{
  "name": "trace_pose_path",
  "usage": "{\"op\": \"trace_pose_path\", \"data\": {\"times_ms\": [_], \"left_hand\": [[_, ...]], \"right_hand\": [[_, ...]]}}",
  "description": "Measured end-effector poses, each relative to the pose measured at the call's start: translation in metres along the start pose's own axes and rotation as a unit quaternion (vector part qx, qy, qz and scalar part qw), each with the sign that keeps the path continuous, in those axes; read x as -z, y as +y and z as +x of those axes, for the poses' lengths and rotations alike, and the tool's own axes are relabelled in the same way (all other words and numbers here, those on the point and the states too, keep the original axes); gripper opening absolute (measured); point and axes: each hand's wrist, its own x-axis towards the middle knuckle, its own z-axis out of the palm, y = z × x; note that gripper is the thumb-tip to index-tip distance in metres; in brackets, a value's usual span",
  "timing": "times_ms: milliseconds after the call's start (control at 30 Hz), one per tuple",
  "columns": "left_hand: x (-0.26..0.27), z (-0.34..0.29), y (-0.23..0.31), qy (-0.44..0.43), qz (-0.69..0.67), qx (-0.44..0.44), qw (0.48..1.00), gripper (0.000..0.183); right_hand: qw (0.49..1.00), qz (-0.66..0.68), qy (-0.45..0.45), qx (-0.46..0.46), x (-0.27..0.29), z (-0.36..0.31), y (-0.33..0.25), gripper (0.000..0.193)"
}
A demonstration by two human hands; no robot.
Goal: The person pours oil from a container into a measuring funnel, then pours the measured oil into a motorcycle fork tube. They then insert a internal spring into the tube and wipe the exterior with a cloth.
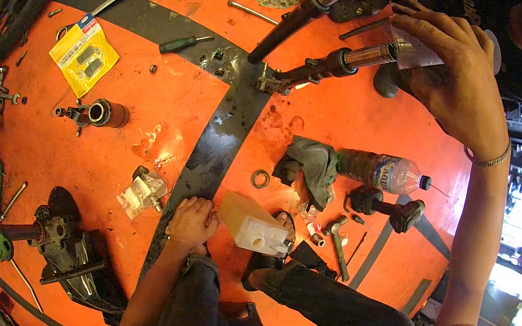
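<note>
Right now my right hand [454,78] is raised and closed around a small clear cup [415,50], tipping it against the open top of the nearer fork tube [334,64], which lies on the orange floor [366,119] just left of my grip. A second fork tube [305,10] lies beyond it. My left hand [193,221] rests flat and relaxed on the floor, holding nothing, just left of a pale plastic jug [255,226].
</note>
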Motion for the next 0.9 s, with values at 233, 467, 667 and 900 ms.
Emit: {"op": "trace_pose_path", "data": {"times_ms": [233, 467, 667, 900], "left_hand": [[-0.0014, -0.0008, -0.0025, -0.020, 0.005, -0.004, 1.000, 0.021], [0.0010, -0.0012, -0.0014, -0.015, 0.014, -0.002, 1.000, 0.024], [-0.0004, -0.0009, -0.0012, -0.023, 0.012, 0.003, 1.000, 0.028], [0.0028, 0.0007, 0.0016, 0.009, 0.020, -0.015, 1.000, 0.028]], "right_hand": [[0.999, -0.017, 0.021, 0.029, -0.0036, -0.0002, 0.0037, 0.064], [1.000, -0.026, 0.007, 0.016, 0.0025, 0.0018, -0.0004, 0.065], [1.000, -0.019, 0.009, 0.023, -0.0011, 0.0019, 0.0019, 0.063], [0.999, -0.030, 0.015, 0.021, -0.0022, 0.0000, 0.0029, 0.062]]}}
